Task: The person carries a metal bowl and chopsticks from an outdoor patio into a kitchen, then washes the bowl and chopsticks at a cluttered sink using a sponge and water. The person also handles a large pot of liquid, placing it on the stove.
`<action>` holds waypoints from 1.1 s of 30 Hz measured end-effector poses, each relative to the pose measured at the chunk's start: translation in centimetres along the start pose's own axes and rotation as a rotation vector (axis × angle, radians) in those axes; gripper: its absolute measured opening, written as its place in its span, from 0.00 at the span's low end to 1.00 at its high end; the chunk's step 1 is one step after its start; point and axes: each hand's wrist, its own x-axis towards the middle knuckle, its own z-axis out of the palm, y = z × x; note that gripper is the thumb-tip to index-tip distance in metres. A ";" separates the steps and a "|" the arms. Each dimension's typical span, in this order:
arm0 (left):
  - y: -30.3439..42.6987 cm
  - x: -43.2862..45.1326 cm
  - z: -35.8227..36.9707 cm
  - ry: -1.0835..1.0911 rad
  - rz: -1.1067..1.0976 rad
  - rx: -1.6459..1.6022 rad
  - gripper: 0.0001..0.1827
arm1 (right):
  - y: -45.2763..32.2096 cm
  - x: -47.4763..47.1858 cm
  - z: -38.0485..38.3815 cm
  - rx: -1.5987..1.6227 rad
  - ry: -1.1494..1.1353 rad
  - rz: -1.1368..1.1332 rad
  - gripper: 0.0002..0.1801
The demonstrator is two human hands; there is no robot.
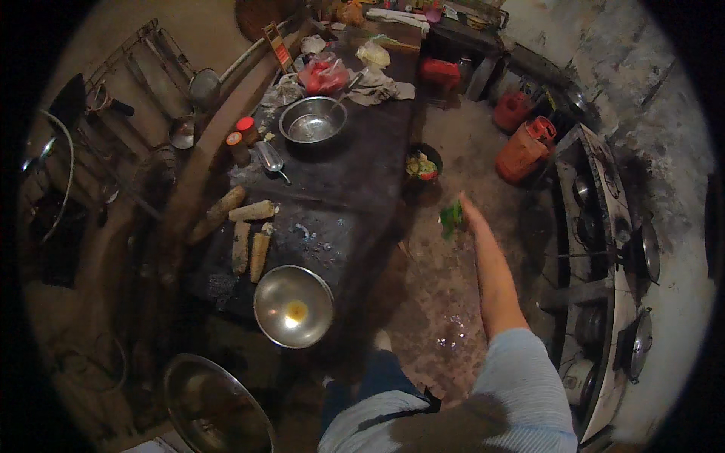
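My right hand (465,210) reaches out over the floor, gripping a bunch of green leaves or peelings (451,219); the exact kind is unclear. Just beyond it, a dark round bucket (435,154) holds food scraps (420,164). My left hand is out of view. To the left, a steel bowl (272,317) with a little yellow liquid (297,310) rests near the front of a dark table (362,187). Several long tan pieces (252,210), possibly corn cobs, lie behind that bowl. Farther back are a metal scoop (268,157) and another steel basin (312,120).
Two red gas cylinders (522,152) stand beyond my hand. Shelving (605,272) with pans runs along the right wall. A large metal basin (214,405) is at lower left. Ladles (184,131) hang on the left wall. The floor (442,306) has wet patches.
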 end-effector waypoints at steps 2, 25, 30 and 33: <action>1.3 -0.3 0.5 -0.012 -0.004 0.013 0.17 | -1.7 2.9 -1.6 -0.112 0.152 -0.001 0.44; -19.2 -4.8 -2.7 0.430 -0.207 -0.441 0.13 | 5.1 -37.9 34.3 -0.793 -0.401 -0.932 0.11; -17.0 0.6 -2.8 0.582 -0.286 -0.203 0.11 | 9.2 -45.0 57.2 -0.910 -0.972 -1.276 0.19; -23.5 5.0 0.4 0.468 -0.075 -0.483 0.12 | 15.2 -44.4 69.2 -0.999 -0.858 -1.647 0.20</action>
